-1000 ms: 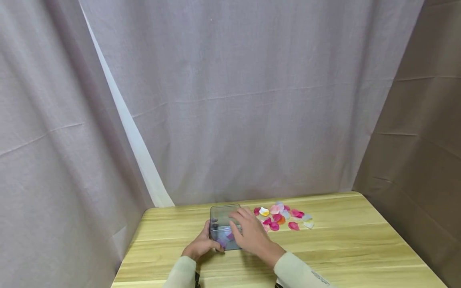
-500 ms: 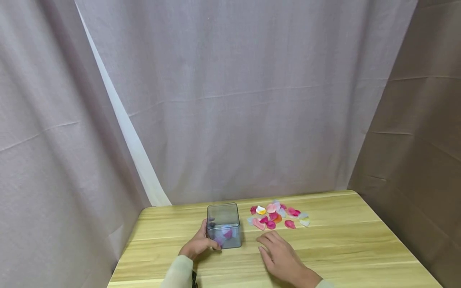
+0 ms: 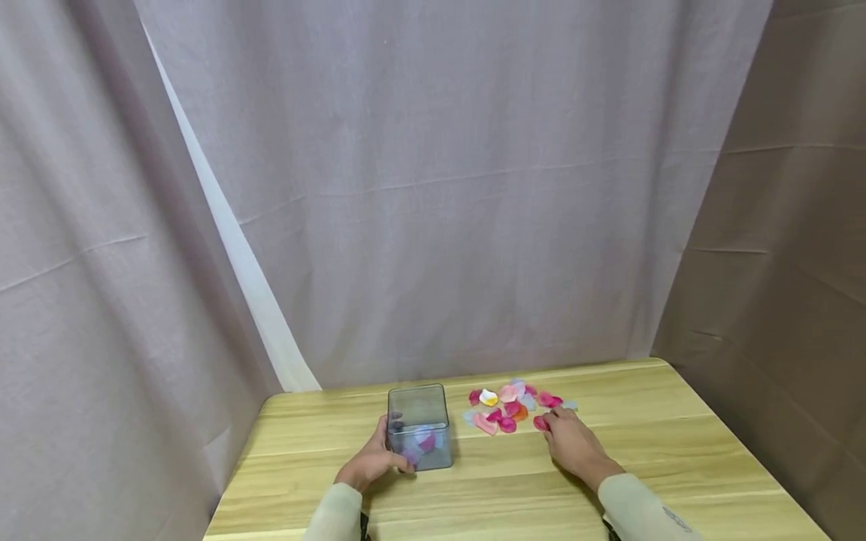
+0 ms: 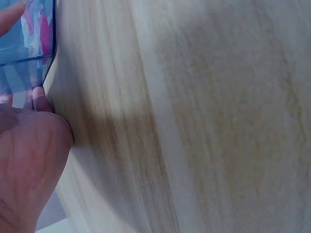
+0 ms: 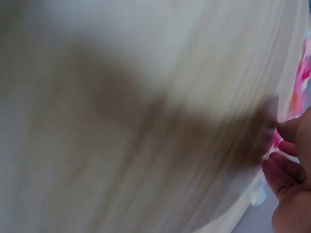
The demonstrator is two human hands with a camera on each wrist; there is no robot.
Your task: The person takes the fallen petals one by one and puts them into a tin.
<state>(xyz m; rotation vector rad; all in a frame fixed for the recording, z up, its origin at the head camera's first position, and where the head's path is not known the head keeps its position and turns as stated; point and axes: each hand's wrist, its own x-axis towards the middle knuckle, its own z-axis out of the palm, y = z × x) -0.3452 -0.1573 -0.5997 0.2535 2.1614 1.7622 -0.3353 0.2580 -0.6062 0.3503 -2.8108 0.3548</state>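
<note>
In the head view my left hand [image 3: 374,460] holds a clear grey-tinted square plastic box [image 3: 419,402] at its lower left, thumb across the front corner. Purple, white and pink petals [image 3: 426,439] show through the box wall. The left wrist view shows the same box [image 4: 17,51] and the hand's palm close up. My right hand [image 3: 573,445] is low over the right end of a group of loose flower petals, its fingertips beside a deep pink petal [image 3: 540,423]. The right wrist view shows thumb and fingers apart, with no petal plainly held. The hand covers part of a pale petal.
Several pink, white, orange and pale blue petals [image 3: 507,424] lie scattered right of the box. The wood-grain table [image 3: 473,496] ends at a back edge against grey curtains [image 3: 473,225]. A brown cloth [image 3: 778,300] hangs on the right.
My right hand has left the box, moving right to the petals at the far right of the group. My left hand keeps holding the box, which stays in place.
</note>
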